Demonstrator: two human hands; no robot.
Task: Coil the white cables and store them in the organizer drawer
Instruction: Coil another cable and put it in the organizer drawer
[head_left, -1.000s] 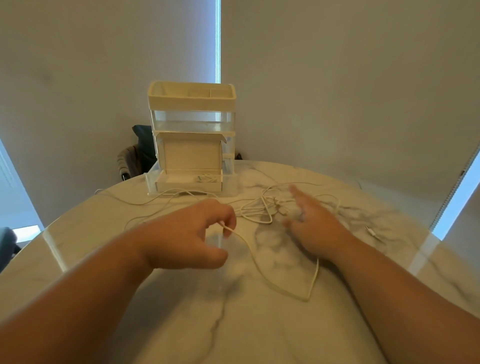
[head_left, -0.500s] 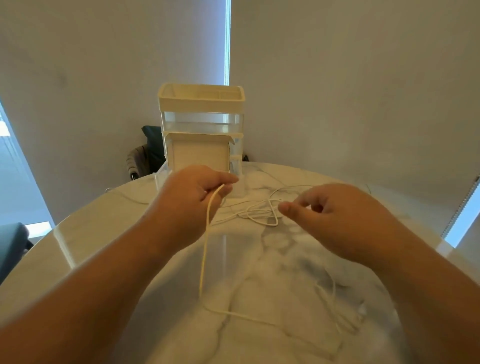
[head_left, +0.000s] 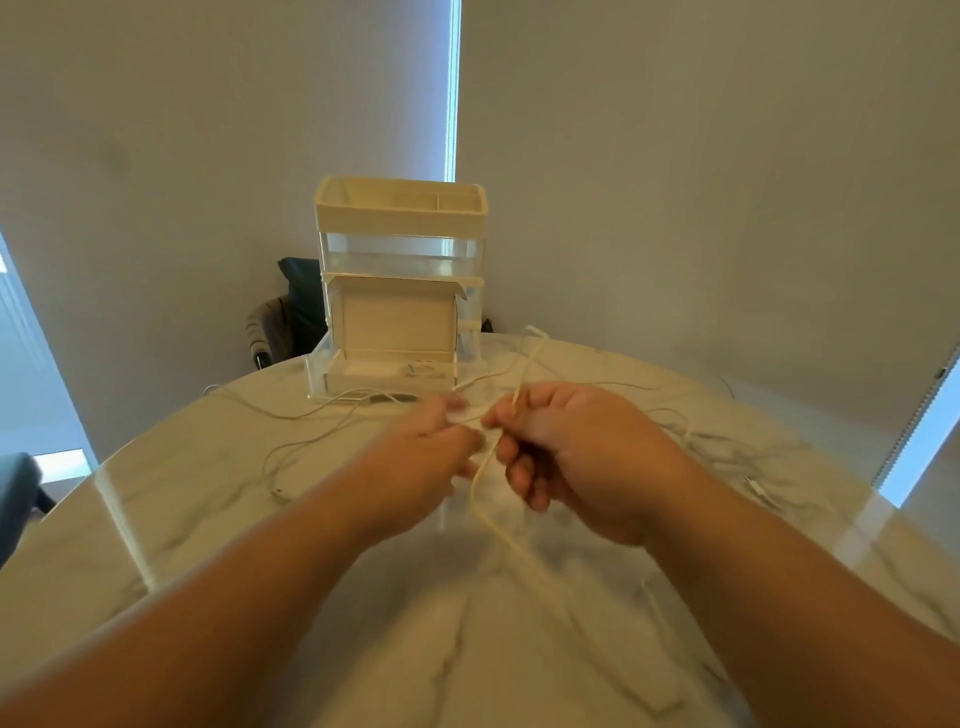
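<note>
While both forearms reach in from six o'clock, the hands meet over the middle of the bench, knuckles up and fingertips almost touching. The right hand has its fingers curled, with thumb and forefinger pinching a white cable. The left hand, smeared by motion, is curled as well and pinches the same cable just beside the right fingertips. From the pinch one strand rises toward twelve o'clock into a narrow loop. Another drops toward six o'clock and sags onto the marble beneath the wrists.

At twelve o'clock from the hands stands the cream organizer. It has an open divided tray on top, a clear tier under it, and a bottom drawer pulled out toward the person. Inside the drawer, toward its right end, lies a small coiled cable. More loose cables trail across the bench at ten o'clock and at three o'clock of the hands.
</note>
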